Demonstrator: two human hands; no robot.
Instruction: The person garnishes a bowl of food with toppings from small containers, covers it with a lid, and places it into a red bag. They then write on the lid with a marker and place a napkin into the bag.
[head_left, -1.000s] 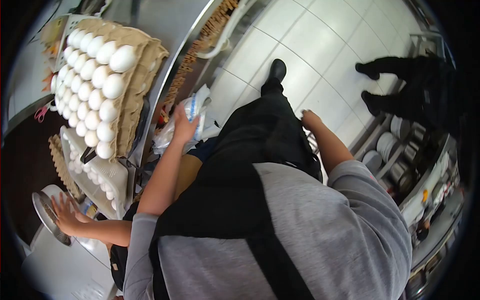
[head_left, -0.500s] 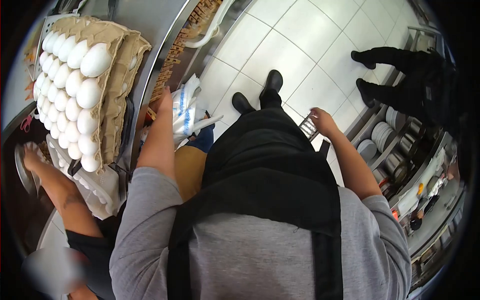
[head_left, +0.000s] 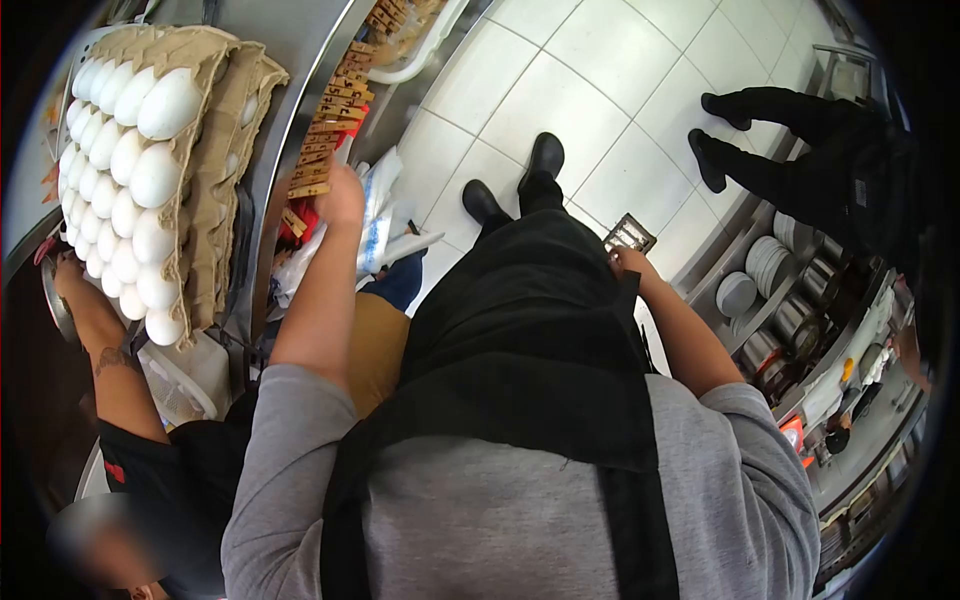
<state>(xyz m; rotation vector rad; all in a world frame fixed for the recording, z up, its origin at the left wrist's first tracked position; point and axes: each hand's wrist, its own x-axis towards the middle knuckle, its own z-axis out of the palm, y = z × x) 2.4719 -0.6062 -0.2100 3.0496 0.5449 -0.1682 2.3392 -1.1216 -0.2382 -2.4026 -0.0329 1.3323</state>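
Cardboard trays of white eggs (head_left: pixel 125 190) are sitting at 10 o'clock. The left hand (head_left: pixel 340 195) is reaching to the wooden pegs (head_left: pixel 330 125) at 11 o'clock, its grip hidden. The right hand (head_left: pixel 628 262) is resting loosely curled, empty, against the black apron (head_left: pixel 530 330).

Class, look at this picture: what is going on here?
A person in a grey top and black apron stands at a steel counter. Their left hand reaches to the counter edge, by a row of wooden clothespins and a white plastic bag. Their right hand rests at the apron. Stacked trays of white eggs sit on the counter; a co-worker's hand touches a metal dish beside them.
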